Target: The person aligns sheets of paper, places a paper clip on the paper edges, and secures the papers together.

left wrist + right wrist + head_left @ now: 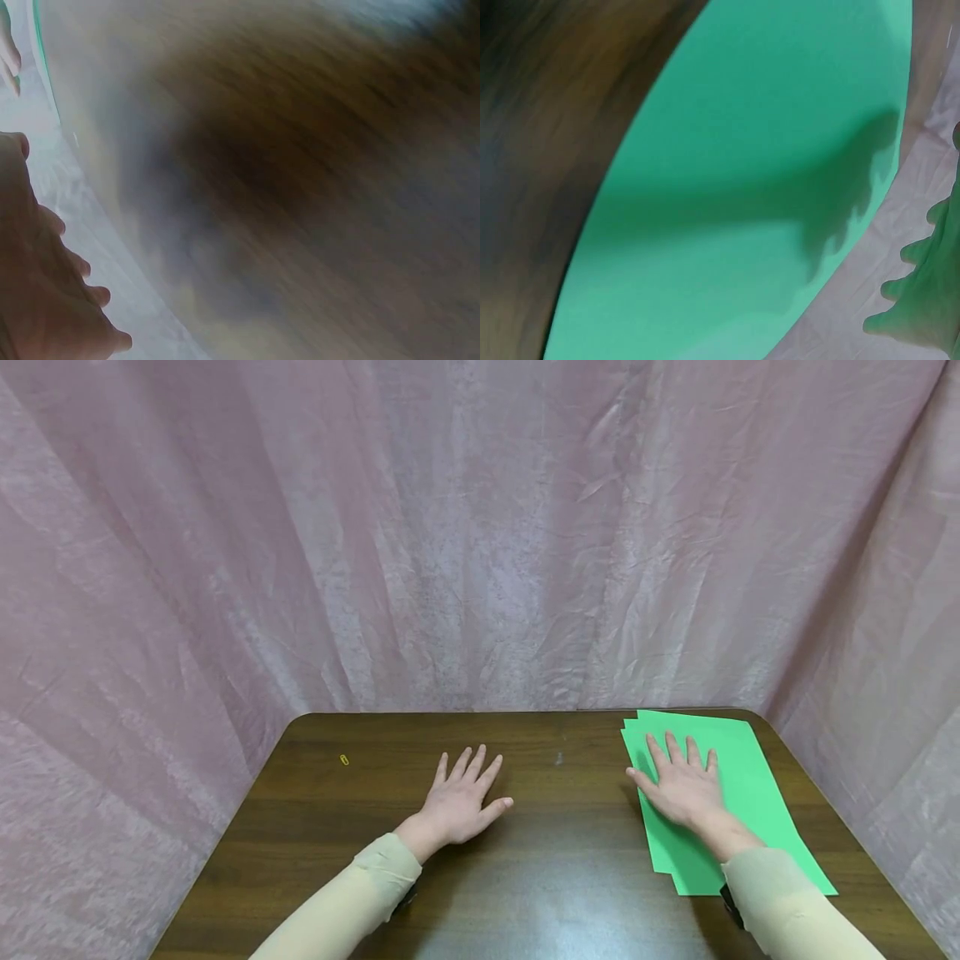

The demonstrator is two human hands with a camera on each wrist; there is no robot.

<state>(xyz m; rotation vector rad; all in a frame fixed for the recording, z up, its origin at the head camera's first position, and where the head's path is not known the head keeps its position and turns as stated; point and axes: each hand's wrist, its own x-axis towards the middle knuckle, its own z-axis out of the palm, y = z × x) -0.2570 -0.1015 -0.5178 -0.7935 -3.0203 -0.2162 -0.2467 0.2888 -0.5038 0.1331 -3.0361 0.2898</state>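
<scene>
My left hand (459,802) is held over the middle of the wooden table (555,852), palm down with its fingers spread and straight. It holds nothing. To the right, my right hand (682,785) is spread flat in the same way above several green sheets of paper (757,810). In the right wrist view a shadow of the hand falls on the green paper (742,150), and the fingers (900,289) appear apart from it. The sheets overlap unevenly, with their left edges staggered. A small yellow paper clip (344,760) lies at the table's far left.
A pinkish crushed-velvet curtain (480,543) hangs behind the table and along both sides. The paper stack reaches close to the table's far right corner. A small pale mark (558,758) shows on the tabletop between the hands.
</scene>
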